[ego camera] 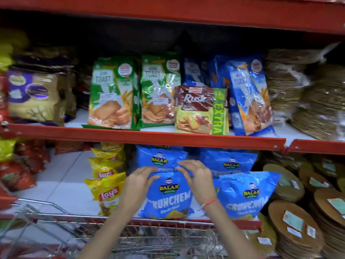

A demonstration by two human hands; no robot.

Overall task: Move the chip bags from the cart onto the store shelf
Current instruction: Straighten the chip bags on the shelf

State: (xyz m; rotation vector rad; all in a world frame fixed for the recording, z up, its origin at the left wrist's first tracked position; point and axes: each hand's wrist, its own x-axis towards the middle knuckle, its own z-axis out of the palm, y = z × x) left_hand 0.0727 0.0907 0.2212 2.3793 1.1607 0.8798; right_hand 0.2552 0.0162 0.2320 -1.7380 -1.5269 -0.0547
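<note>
A blue Balaji Crunchem chip bag (169, 197) stands upright at the front of the lower shelf (61, 186). My left hand (139, 182) grips its top left corner and my right hand (196, 176) grips its top right corner. Behind it stands another blue Balaji bag (160, 156). To the right, two more blue Balaji bags (246, 195) stand one behind the other. The wire cart (149, 238) is below my arms; what lies inside it is blurred.
Yellow Lay's bags (107, 191) stand in a row left of the blue ones. Red snack bags (18, 165) fill the far left. Round brown stacked packs (298, 217) crowd the right. The upper shelf (149, 137) holds toast and rusk packs (201, 113).
</note>
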